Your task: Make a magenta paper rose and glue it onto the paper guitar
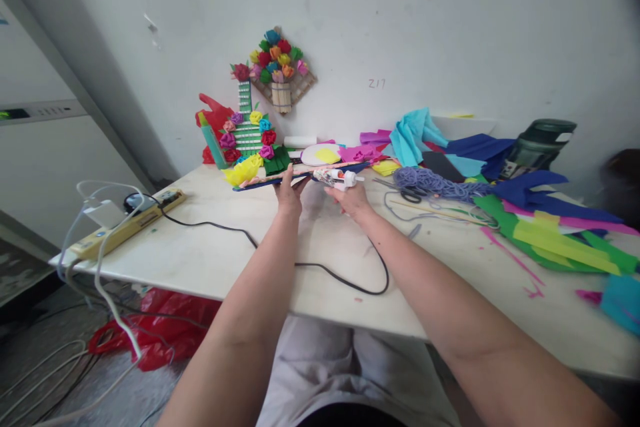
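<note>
My left hand [289, 195] is closed on the lower edge of a flat blue-backed craft board [259, 183], which it holds tilted above the table. The board's face is turned away, and a pink braided strip runs along its rim. In my right hand [356, 201] is a white hot glue gun [338, 178] with a patterned body, held close against the board's near side. I cannot tell whether its nozzle touches the board. A black cord [345, 283] loops on the table below the hands.
A yellow power strip [133, 223] lies at the table's left. Behind the board stands a paper-flower guitar [249, 137]. On the right are purple yarn [437, 183], scissors [411, 195], coloured paper [565, 240] and a dark green bottle [537, 150]. A flower plaque [281, 70] rests against the wall.
</note>
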Demonstrator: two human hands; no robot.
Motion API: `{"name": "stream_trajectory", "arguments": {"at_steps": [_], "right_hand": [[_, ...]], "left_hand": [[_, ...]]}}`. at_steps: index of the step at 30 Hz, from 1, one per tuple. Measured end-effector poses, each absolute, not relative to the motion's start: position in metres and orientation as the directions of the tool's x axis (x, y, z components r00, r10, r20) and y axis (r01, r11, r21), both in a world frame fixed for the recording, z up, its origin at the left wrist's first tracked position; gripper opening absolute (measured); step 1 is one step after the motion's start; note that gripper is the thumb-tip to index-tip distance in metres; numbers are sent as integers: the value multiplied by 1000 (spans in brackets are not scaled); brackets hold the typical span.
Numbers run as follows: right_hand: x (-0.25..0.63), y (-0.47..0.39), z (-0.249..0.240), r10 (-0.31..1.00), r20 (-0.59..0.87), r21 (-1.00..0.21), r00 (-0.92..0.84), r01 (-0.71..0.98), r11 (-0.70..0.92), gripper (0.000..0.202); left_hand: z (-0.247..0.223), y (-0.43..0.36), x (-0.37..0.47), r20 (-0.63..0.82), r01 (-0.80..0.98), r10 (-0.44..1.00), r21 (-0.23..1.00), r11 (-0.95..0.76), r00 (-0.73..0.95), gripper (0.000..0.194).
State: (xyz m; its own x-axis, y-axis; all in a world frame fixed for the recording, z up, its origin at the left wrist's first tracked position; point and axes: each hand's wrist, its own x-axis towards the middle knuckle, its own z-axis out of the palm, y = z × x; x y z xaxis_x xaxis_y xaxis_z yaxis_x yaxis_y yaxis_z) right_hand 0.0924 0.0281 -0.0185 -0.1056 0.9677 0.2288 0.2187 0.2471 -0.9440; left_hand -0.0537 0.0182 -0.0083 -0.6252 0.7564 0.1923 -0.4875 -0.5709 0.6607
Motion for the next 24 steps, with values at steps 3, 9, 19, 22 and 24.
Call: {"name": "stream_trajectory", "arguments": {"at_steps": [3, 9, 19, 22, 24], "right_hand": [[92, 25, -16, 960, 248, -947, -131, 176, 269, 36], [94, 24, -15, 964, 234, -938, -127, 231, 258, 36], [91, 24, -14, 956, 258, -898, -142, 329, 291, 35], [90, 22, -13, 953, 260, -900, -153, 318, 297, 36], [90, 21, -12, 955, 259, -902, -146, 316, 293, 37]], "left_hand": [[-9, 18, -54, 197, -486, 761, 665, -567, -619, 37], [-8, 17, -53, 205, -500, 757, 640, -583, -621, 39], [-9, 19, -54, 201, -482, 769, 676, -557, -607, 39], [-8, 18, -53, 200, -479, 767, 678, -557, -610, 38], [-8, 17, -53, 200, -476, 766, 681, -557, -611, 38]]}}
